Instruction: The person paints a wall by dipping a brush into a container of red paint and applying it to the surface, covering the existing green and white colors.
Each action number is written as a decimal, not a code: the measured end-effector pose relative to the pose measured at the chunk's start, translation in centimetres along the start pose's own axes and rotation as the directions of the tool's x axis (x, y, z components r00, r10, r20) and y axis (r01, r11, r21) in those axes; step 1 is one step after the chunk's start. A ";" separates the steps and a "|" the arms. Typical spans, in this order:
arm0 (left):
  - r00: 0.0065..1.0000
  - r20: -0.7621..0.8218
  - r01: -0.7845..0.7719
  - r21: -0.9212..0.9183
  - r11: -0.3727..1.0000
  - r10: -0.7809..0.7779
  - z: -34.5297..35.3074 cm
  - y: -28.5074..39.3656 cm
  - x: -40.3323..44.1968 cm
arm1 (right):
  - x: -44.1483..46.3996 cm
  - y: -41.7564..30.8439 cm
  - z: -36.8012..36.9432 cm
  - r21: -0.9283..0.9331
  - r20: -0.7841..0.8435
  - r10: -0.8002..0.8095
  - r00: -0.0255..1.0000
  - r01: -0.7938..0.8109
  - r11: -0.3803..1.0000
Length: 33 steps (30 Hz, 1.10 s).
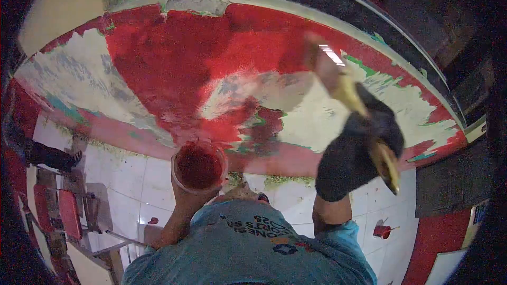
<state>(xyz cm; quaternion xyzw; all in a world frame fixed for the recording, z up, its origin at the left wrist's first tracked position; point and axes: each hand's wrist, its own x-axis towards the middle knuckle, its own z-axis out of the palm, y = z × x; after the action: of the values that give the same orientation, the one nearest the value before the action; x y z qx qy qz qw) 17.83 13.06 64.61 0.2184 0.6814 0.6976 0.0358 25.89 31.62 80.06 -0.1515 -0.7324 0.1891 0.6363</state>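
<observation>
1. Your scene's dim; frame corners near-black, grainy.
2. Fisheye bends your wall [158,47] into an arc.
3. Your brush [348,92] is motion-blurred, with white glare streaks.
4. You've got soft shadow on the floor [121,179] beside the chairs [69,212].

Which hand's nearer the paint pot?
Left. The left hand holds the paint pot from below in this view; the gloved right hand is well off to its right, gripping the brush.
</observation>
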 end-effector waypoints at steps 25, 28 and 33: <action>0.999 -0.004 -0.037 0.048 0.998 0.037 0.0 -0.7 -1.1 | 0.5 -0.2 -0.8 0.197 0.064 -0.083 0.994 0.069 0.978; 0.999 0.036 -0.019 0.045 0.999 0.017 0.1 -0.6 -1.0 | -0.7 1.5 -0.7 0.042 0.538 -0.136 0.832 0.135 0.990; 0.999 0.047 0.008 -0.017 1.000 -0.008 0.3 -0.1 -1.3 | 1.7 -0.1 -1.9 -0.083 0.129 -0.123 0.984 0.135 0.987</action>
<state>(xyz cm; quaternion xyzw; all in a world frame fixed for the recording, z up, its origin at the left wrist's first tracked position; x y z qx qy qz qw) 19.05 12.90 64.16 0.2318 0.6751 0.6981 0.0566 27.57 32.47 81.79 -0.1208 -0.7864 0.1227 0.5932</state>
